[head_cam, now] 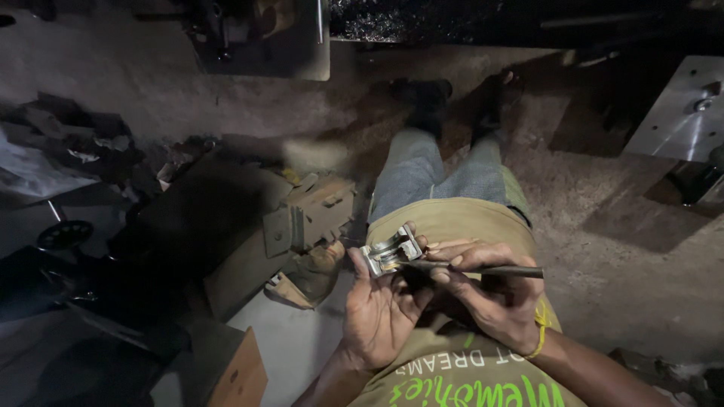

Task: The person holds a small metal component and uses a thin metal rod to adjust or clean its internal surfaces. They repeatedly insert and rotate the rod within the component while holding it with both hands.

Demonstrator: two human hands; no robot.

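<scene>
While the left hand (381, 305) grips it from below, a small shiny metal bracket (391, 252) sits at the fingertips, just above the person's lap and in front of the olive shirt (452, 226). That hand is closed on the bracket, thumb on its left end and fingers curled up behind it. Right of the bracket, the right hand (494, 298) is clamped on a dark rod (490, 269), which lies nearly level; its left tip touches the bracket and its right end sticks out past the knuckles. The two hands are together, fingers meeting beneath the bracket. A yellow band (541, 332) circles the right wrist.

Beyond the bracket, grey trouser legs (437, 173) stretch away to dark shoes (452, 98) on the dusty concrete floor (588, 203). Left of the bracket, close by, a worn cardboard box (317, 211) holds flat metal plates, one standing on edge. Below that box lies a crumpled brownish scrap (313, 275), and lower left of the bracket a second small carton (237, 369) stands. Far left of the bracket lies a dim heap of dark parts (75, 151), too shadowed to tell apart. Up and right of the bracket, a pale metal slab (679, 113) catches light at the frame's edge.
</scene>
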